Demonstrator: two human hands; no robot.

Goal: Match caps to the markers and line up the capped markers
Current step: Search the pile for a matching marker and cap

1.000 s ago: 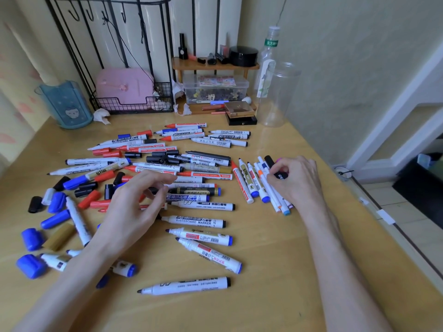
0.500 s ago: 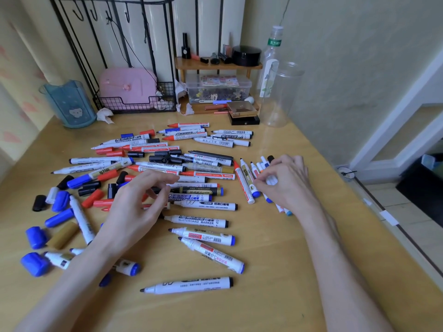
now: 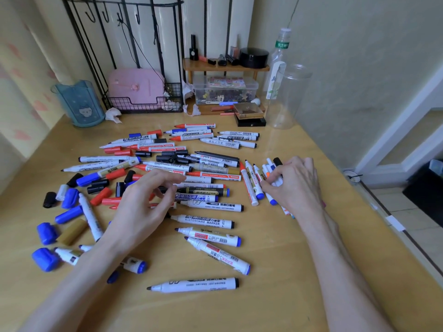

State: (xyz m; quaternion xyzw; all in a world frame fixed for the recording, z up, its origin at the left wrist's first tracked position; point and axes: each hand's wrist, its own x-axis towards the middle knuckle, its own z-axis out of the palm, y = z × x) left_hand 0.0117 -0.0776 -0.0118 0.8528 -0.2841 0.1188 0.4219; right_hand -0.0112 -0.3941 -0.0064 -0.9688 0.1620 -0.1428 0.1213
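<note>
Head view. Matching at an early stage, by judgement. The landmark is the clear jar (image 3: pixel 287 97) at the back of the table (image 3: pixel 275 303).

Nearer the viewer than the jar and to its left, most markers (image 3: pixel 202 220) lie scattered with bare tips. Farther left of the jar, loose caps (image 3: pixel 46 233) in blue, black and red lie unused. Straight in front of the jar a short row (image 3: pixel 250 185) lies side by side. Several in it show bare tips, so nearly all capping and lining up appears left to do.

The right hand (image 3: pixel 297 185), in front of the jar, pinches a bunch of slim markers (image 3: pixel 266 169) between thumb and bent fingers beside the row. The left hand (image 3: pixel 143 207), well left of the jar over the scattered pile, hovers with fingers loosely spread and holds nothing visible.

Against the frame one second earlier, the right hand sits lower on the slim markers, leaving a black cap (image 3: pixel 278 161) uncovered beyond its fingertips. The left hand hovers in much the same place
</note>
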